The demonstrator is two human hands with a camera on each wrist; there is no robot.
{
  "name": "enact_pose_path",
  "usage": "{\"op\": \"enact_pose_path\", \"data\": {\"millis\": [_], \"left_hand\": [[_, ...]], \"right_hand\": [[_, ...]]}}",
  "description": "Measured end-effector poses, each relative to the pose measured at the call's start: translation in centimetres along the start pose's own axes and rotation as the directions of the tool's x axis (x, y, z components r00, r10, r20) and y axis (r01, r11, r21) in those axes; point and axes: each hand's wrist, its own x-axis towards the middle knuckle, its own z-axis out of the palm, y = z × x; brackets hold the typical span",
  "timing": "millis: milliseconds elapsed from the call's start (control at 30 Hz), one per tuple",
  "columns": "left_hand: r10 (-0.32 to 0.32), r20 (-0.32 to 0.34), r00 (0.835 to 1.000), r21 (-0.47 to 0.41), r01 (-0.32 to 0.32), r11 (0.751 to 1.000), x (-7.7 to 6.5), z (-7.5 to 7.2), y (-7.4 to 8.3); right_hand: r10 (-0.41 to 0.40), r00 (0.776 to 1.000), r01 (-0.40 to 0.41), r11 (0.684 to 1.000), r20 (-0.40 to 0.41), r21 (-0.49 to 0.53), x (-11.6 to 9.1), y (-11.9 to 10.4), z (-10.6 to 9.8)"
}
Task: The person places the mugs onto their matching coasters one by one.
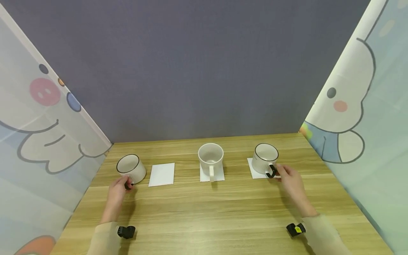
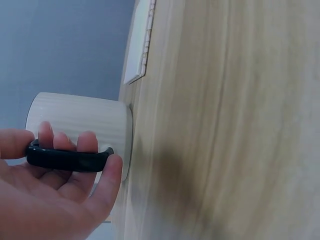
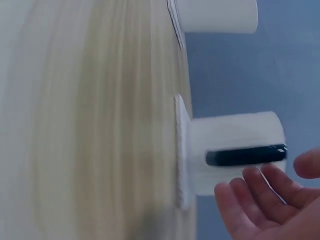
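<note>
At the left, my left hand (image 1: pixel 118 189) grips the black handle (image 2: pixel 70 159) of a white mug (image 1: pixel 135 170) with a dark rim. In the left wrist view the fingers pass through that handle, with the thumb at its upper end. This mug stands upright on the wood beside a bare white coaster (image 1: pixel 162 174). Over on the right, another dark-rimmed white mug (image 1: pixel 262 163) sits on a coaster (image 3: pixel 183 150). My right hand (image 1: pixel 289 180) is at its black handle (image 3: pixel 245 155); the right wrist view shows the fingers loosely bent beside the handle and the thumb apart from it.
Between them an all-white mug (image 1: pixel 210 157) stands on a third coaster (image 1: pixel 220 176), handle toward me. Behind the wooden table (image 1: pixel 204 216) rises a grey panel (image 1: pixel 204 71). Cartoon-printed curtains (image 1: pixel 38 148) flank both sides.
</note>
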Motion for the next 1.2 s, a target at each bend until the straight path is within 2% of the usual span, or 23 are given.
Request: {"op": "enact_pose_path", "data": {"millis": [67,133,200,267,400,567,700,900,1033,1200], "left_hand": [[-0.015,0.002,1.000,0.000,0.015,1.000,0.0,-0.1,0.0],[-0.027,0.007,1.000,-0.004,0.027,1.000,0.0,-0.3,0.0],[-0.031,0.011,0.999,0.000,0.031,1.000,0.0,-0.4,0.0],[-0.036,0.013,0.999,-0.006,0.036,0.999,0.1,-0.5,0.0],[-0.035,0.021,0.999,-0.013,0.036,0.999,0.3,-0.5,0.1],[-0.039,0.021,0.999,-0.023,0.040,0.999,0.4,-0.7,-0.1],[-0.054,0.016,0.998,-0.021,0.054,0.998,0.5,-0.7,-0.2],[-0.039,0.008,0.999,-0.024,0.039,0.999,0.5,-0.7,-0.3],[-0.028,0.010,1.000,-0.010,0.028,1.000,0.5,-0.7,-0.2],[-0.009,0.026,1.000,-0.009,0.009,1.000,0.5,-0.7,-0.4]], "right_hand": [[-0.053,0.998,0.049,0.989,-0.028,-0.142,-0.2,-0.4,-0.5],[-0.103,0.993,0.088,0.967,-0.051,-0.239,-0.5,-1.1,-0.9],[-0.153,0.986,0.127,0.944,-0.061,-0.303,-0.6,-1.6,-1.2],[-0.202,0.977,0.171,0.930,-0.063,-0.326,-0.7,-2.3,-1.3],[-0.309,0.949,0.273,0.907,-0.065,-0.321,-0.9,-3.6,-1.0],[-0.436,0.899,0.411,0.874,-0.044,-0.259,-1.4,-5.8,0.1],[-0.499,0.866,0.484,0.853,-0.033,-0.196,-1.8,-7.4,1.3],[-0.569,0.821,0.561,0.817,-0.030,-0.136,-1.9,-9.3,3.2],[-0.597,0.802,0.594,0.800,-0.012,-0.083,-1.9,-10.5,4.4],[-0.588,0.808,0.589,0.807,0.041,-0.033,-1.8,-11.8,5.7]]}}
